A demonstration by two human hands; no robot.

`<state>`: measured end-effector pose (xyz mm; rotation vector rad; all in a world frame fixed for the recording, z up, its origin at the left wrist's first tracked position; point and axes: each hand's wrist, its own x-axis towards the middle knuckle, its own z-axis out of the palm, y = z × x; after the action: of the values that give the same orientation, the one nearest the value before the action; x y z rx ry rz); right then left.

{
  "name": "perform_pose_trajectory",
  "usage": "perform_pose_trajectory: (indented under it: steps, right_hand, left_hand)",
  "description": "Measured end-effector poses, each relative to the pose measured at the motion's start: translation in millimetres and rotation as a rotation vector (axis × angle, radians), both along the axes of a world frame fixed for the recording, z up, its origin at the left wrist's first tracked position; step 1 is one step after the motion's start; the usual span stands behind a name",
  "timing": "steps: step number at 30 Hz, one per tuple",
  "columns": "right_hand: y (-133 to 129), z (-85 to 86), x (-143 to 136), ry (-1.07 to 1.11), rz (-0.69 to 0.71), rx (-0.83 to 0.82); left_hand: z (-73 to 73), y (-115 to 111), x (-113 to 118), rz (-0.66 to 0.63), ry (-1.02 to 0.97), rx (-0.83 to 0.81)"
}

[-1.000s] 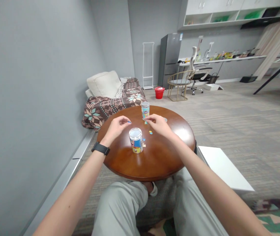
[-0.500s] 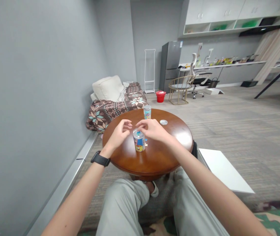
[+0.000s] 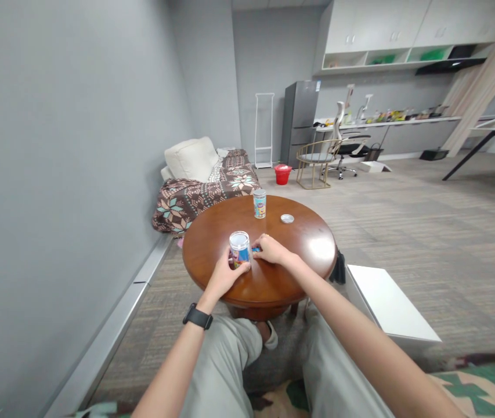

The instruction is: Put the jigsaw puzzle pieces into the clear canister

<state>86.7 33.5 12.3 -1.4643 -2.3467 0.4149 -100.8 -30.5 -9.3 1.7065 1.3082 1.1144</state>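
Observation:
My left hand (image 3: 228, 271) is wrapped round an open can (image 3: 241, 254) with a bright cartoon label, standing upright near the table's front. The can's inside looks pale. Just right of it, my right hand (image 3: 270, 248) is low at the tabletop, with its fingers closed on a small blue piece (image 3: 256, 249); its exact shape is too small to make out. A second cartoon-labelled can (image 3: 260, 204) with a silvery top stands farther back. To its right lies a round silver lid (image 3: 287, 219).
All this is on a round brown wooden table (image 3: 212, 226). Past it are a patterned sofa (image 3: 206, 188), a red bucket (image 3: 282, 174) and a gold-framed chair (image 3: 315, 158). A white box-like piece of furniture (image 3: 390, 299) stands at the right, by my legs.
My left hand has come down onto the can's side. My right hand has left the can's mouth and dropped to the small blue piece on the right. Blue bits no longer show at the can's mouth.

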Motion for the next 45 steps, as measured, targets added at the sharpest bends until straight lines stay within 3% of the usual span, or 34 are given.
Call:
perform_pose_trajectory:
  steps: [9,13,15,20,23,25,28,33,38,41,45]
  right_hand:
    - [-9,-6.4,4,0.136,-0.082,-0.073]
    - [-14,-1.6,9,0.181,-0.096,-0.15]
    - [-18,7.3,10,0.239,-0.119,-0.091]
    - [-33,48.7,-2,0.515,-0.093,0.273]
    - [-43,72.2,-12,0.503,0.083,0.287]
    - [-47,79.3,-15,0.435,0.153,0.257]
    - [-49,71.9,-6,0.313,0.03,0.223]
    - [-48,26.5,16,-0.078,-0.141,-0.042]
    - [-43,-9.8,17,0.042,-0.203,0.015]
    - [-37,-10.8,13,0.239,-0.178,-0.017]
    - [-35,15.8,4,0.594,-0.2,0.183]
  left_hand:
    - [1.9,-8,4,0.048,0.018,0.02]
    - [-2.0,-6,3,0.025,-0.005,0.03]
    - [-4.0,-5,2,0.018,-0.015,0.042]
    - [-4.5,-4,2,0.002,-0.028,0.046]
    - [-4.4,-4,2,-0.016,-0.047,0.045]
    - [-4.8,-4,2,-0.019,-0.05,0.036]
    - [-6.4,-4,2,-0.01,-0.036,0.039]
    - [-9.6,-1,1,0.018,-0.006,0.059]
    - [-7.3,-3,2,0.028,-0.011,0.063]
    - [-2.5,-6,3,0.021,-0.03,0.05]
    - [2.4,-10,4,0.004,-0.055,0.042]
